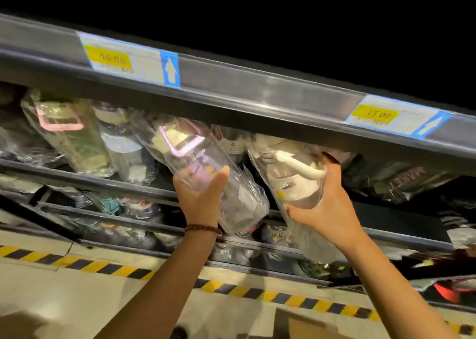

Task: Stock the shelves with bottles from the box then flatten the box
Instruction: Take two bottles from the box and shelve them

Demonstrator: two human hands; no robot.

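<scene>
Both my arms reach up to the dark shelf point(85, 181). My left hand point(203, 197) grips a clear bottle with a purple handle point(195, 158), wrapped in plastic, its top leaning in under the shelf above. My right hand point(327, 207) holds a clear bottle with a white handle point(291, 181), also bagged, just to the right of the first one. Both bottles tilt with their bases toward me. A corner of the cardboard box point(309, 328) shows at the bottom edge, below my arms.
A bottle with a pink handle point(67, 135) and other bagged bottles stand on the shelf to the left. The upper shelf rail point(257, 88) carries yellow price tags. Lower shelves hold more bagged goods. Yellow-black hazard tape point(77, 264) runs along the pale floor.
</scene>
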